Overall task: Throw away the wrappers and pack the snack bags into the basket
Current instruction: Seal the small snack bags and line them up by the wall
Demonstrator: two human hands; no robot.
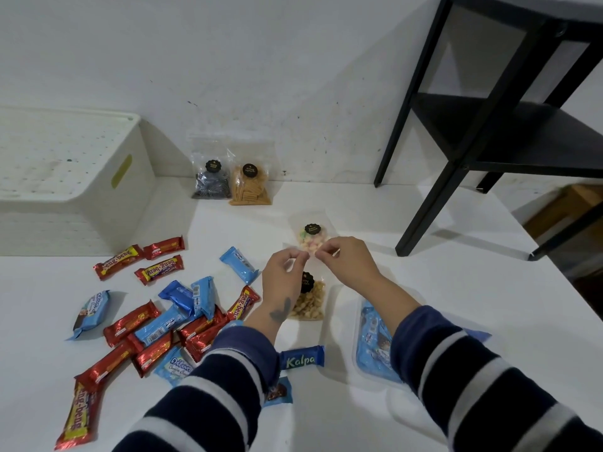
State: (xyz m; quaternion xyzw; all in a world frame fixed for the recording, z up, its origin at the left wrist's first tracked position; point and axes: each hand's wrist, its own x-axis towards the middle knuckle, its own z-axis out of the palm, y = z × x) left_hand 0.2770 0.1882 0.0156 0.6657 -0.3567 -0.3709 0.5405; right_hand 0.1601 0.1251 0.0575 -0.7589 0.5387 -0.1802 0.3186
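Both hands pinch the near edge of a clear plastic snack bag of pale pastel puffs with a black round sticker (310, 238): the left hand (283, 275) closes thumb and fingertips on one side of that edge, the right hand (349, 257) does the same on the other, knuckles almost touching. The grip reads as a two-handed fingertip hold on thin film, probably chosen so the soft bag can be lifted without crushing the puffs, though whether the bag has left the white worktop (440, 288) I cannot tell.

Both forearms, in navy-and-white striped sleeves, reach forward and converge, wrists raised, palms turned down and inward.

Just nearer the person than the held bag, partly under the left wrist, lies a second clear bag of tan nuggets (310, 301). Well beyond it, propped against the wall, stand a bag of dark spiral snacks (210, 181) and a bag of orange sticks (250, 187). The white perforated plastic basket (107, 187) sits far to the held bag's left. A scatter of red and blue foil wrappers (156, 324) lies between basket and hands, seemingly still to be cleared. A black metal shelf frame (483, 132) stands to the right.
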